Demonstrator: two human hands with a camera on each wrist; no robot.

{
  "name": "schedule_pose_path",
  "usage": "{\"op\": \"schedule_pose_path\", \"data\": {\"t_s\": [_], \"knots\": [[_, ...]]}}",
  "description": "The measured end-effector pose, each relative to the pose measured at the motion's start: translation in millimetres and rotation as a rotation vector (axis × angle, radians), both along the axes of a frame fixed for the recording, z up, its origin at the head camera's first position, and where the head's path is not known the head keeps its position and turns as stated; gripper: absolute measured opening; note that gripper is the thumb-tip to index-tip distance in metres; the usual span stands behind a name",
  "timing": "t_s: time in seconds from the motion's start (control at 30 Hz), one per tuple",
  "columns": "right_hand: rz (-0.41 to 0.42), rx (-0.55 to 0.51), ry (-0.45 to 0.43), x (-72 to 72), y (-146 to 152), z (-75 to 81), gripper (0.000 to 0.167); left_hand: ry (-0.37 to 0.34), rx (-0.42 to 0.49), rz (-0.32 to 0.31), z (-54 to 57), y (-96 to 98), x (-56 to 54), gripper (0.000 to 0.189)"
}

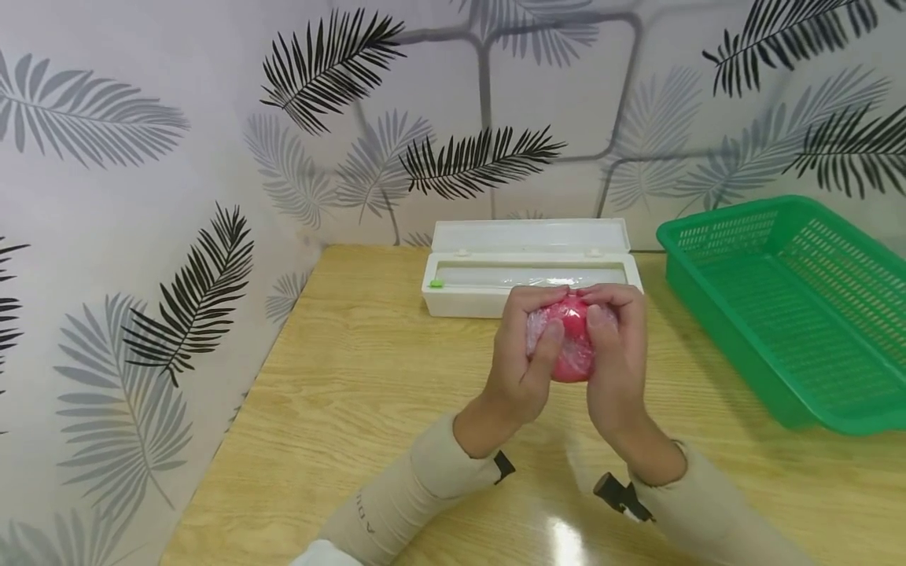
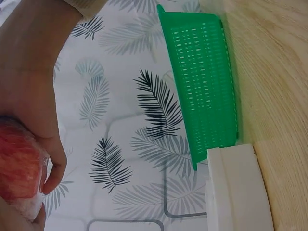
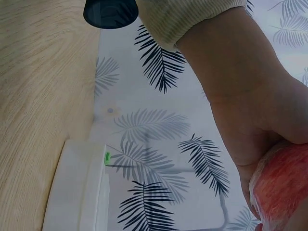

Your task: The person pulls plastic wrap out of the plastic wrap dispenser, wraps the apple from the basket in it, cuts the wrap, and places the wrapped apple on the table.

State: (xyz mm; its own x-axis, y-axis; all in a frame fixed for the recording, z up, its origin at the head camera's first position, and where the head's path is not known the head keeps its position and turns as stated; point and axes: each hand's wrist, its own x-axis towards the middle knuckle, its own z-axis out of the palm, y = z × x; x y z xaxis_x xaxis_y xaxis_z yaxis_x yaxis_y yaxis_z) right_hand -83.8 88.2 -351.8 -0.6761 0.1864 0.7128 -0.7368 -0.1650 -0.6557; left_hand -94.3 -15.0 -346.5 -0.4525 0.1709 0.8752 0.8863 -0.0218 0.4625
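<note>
A round red apple (image 1: 573, 363) wrapped in clear cling film is held up above the table between both hands. On its left side my left hand (image 1: 522, 354) grips it, with the thumb lying on the near face and the fingers curled round the far side. The right hand (image 1: 619, 358) grips the other side in the same way, its fingertips close to the left hand's at the top. Crinkled film shows by both palms. Both wrist views show red streaked skin under the film, at the left wrist view's apple (image 2: 20, 161) and the right wrist view's apple (image 3: 281, 185).
Behind the hands, a white cling film box (image 1: 453, 303) stands with its lid raised, a roll inside and a green slider at its left end. A green slatted basket (image 1: 736, 338) sits to the right on the wooden table (image 1: 354, 369). Leaf-patterned covering (image 1: 212, 141) lines the walls.
</note>
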Motion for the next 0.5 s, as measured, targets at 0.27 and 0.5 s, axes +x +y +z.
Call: {"op": "schedule_pose_path", "data": {"t_s": [0.27,0.5], "knots": [[-0.174,0.244,0.219,-6.2,0,-5.4,0.039,-0.294,0.078,-0.086,16.1,-2.5,16.1,0.029],[-0.293,0.34,0.428,-11.6,-1,-11.3,0.051,-0.36,0.119,-0.102,19.6,-4.1,18.0,0.027]]}}
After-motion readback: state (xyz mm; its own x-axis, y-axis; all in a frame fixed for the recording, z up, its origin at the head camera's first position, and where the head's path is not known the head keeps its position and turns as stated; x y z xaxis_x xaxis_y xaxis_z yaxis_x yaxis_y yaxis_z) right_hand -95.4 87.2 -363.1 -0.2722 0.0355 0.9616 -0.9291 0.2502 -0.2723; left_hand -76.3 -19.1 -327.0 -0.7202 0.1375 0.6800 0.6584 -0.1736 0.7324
